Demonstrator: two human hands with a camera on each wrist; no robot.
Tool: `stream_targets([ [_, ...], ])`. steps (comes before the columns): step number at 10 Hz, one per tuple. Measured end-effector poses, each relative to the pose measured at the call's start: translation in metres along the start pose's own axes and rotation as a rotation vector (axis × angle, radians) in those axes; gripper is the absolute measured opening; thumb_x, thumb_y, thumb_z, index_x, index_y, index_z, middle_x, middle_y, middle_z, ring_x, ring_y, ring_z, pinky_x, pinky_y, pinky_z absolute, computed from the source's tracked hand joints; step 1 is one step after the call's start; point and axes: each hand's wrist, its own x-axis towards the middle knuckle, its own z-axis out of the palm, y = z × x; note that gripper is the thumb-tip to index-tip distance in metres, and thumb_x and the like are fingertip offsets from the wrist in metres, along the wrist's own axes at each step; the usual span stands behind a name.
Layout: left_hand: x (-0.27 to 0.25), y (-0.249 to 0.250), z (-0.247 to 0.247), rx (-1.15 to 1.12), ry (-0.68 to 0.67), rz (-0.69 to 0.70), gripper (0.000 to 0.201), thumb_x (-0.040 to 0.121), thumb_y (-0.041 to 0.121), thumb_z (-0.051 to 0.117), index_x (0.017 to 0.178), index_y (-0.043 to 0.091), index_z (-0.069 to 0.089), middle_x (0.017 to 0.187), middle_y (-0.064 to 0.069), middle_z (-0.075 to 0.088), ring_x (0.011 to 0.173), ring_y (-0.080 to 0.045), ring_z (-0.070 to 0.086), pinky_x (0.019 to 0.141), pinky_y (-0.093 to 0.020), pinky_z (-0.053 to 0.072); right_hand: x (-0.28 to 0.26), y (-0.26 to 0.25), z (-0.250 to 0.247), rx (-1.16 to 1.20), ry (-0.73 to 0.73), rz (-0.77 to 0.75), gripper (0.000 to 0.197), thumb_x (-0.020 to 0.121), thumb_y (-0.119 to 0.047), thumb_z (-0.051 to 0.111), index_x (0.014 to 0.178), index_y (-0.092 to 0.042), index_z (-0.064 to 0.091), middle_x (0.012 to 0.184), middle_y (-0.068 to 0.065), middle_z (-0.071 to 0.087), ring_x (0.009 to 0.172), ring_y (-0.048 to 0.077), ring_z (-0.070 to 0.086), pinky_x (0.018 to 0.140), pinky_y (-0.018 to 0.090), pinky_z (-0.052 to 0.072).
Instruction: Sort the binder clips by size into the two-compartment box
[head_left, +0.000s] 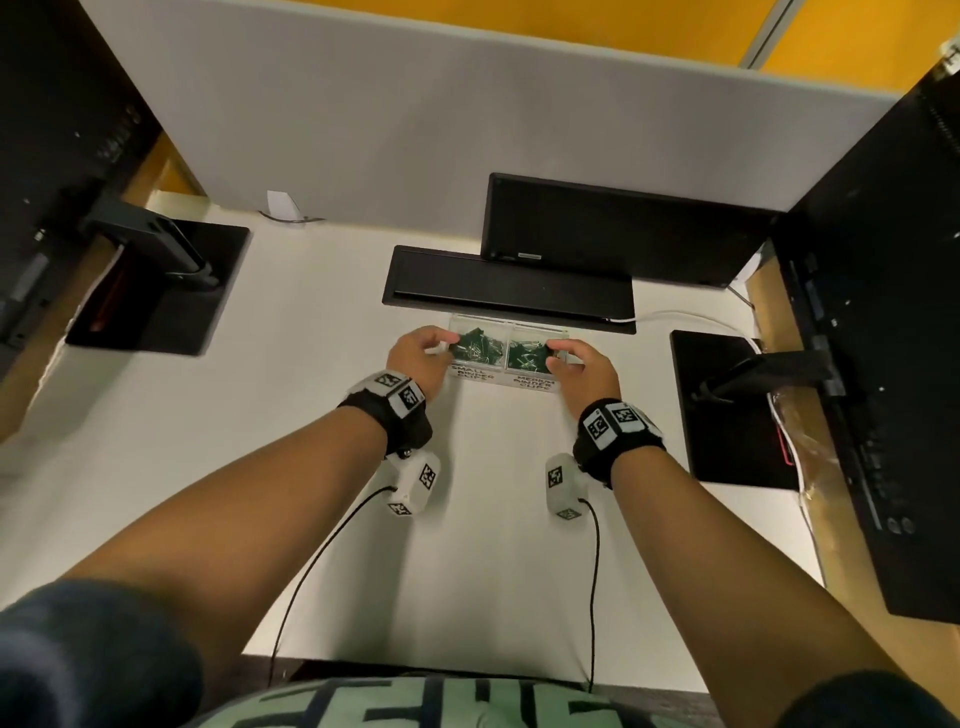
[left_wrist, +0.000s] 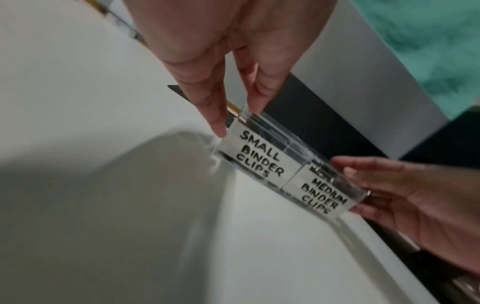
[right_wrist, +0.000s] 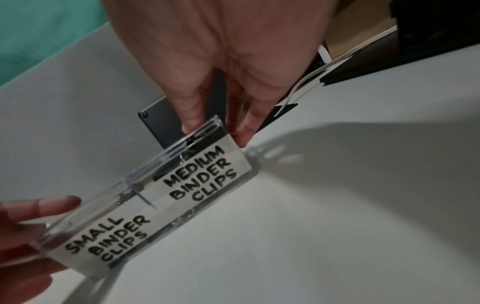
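A clear two-compartment box (head_left: 506, 376) stands on the white desk, far centre. Its front labels read SMALL BINDER CLIPS on the left and MEDIUM BINDER CLIPS on the right. Dark green small clips (head_left: 475, 347) lie in the left compartment and dark green medium clips (head_left: 527, 356) in the right one. My left hand (head_left: 445, 347) pinches the box's left end between thumb and fingers. My right hand (head_left: 560, 359) grips the right end the same way. The left wrist view shows the box (left_wrist: 262, 156) with the left hand (left_wrist: 237, 116) on its end. The right wrist view shows the box (right_wrist: 197, 170) with the right hand (right_wrist: 217, 133) on its end.
A long black bar (head_left: 509, 288) lies just behind the box, with a black panel (head_left: 623, 228) behind that. Black monitor bases sit at the left (head_left: 156, 291) and right (head_left: 737, 410). A white cable (head_left: 685, 317) runs to the right. A grey partition (head_left: 467, 130) closes the back.
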Motion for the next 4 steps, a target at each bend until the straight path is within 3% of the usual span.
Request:
stream_targets([
  [1,-0.0001,-0.0048,0.0034,0.018,0.010,0.033,0.028,0.091,0.004,0.055,0.101,0.026,0.068,0.122,-0.003,0.065,0.105,-0.026,0.064,0.094,-0.040,0.053,-0.0011,-0.0048,0.0026,0.003,0.026,0.002,0.021,0.091,-0.016,0.059,0.110,-0.020,0.067,0.117,0.002,0.065,0.103,0.022,0.062,0.086,0.024,0.046],
  [2,0.0031,-0.0031,0.0037,0.013,0.021,0.036,0.027,0.092,0.003,0.053,0.103,0.023,0.067,0.118,-0.005,0.065,0.103,-0.025,0.064,0.093,-0.037,0.053,0.0009,-0.0066,0.0060,-0.025,0.035,-0.013,0.023,0.092,-0.016,0.057,0.113,-0.020,0.065,0.118,0.003,0.065,0.106,0.022,0.061,0.088,0.025,0.047],
  [3,0.0028,-0.0020,0.0022,0.060,0.000,0.060,0.027,0.093,0.004,0.052,0.108,0.022,0.066,0.117,-0.006,0.065,0.096,-0.020,0.062,0.084,-0.025,0.047,0.0003,-0.0124,0.0064,-0.047,0.019,0.002,0.024,0.094,-0.017,0.054,0.116,-0.020,0.063,0.121,0.005,0.065,0.108,0.023,0.061,0.088,0.025,0.046],
  [4,-0.0012,-0.0027,-0.0038,0.066,0.021,0.060,0.031,0.093,0.008,0.054,0.117,0.024,0.064,0.125,-0.007,0.061,0.105,-0.024,0.062,0.092,-0.026,0.045,0.0012,-0.0117,0.0046,-0.051,0.035,-0.011,0.028,0.097,-0.017,0.048,0.121,-0.020,0.063,0.127,0.007,0.062,0.116,0.025,0.057,0.094,0.025,0.043],
])
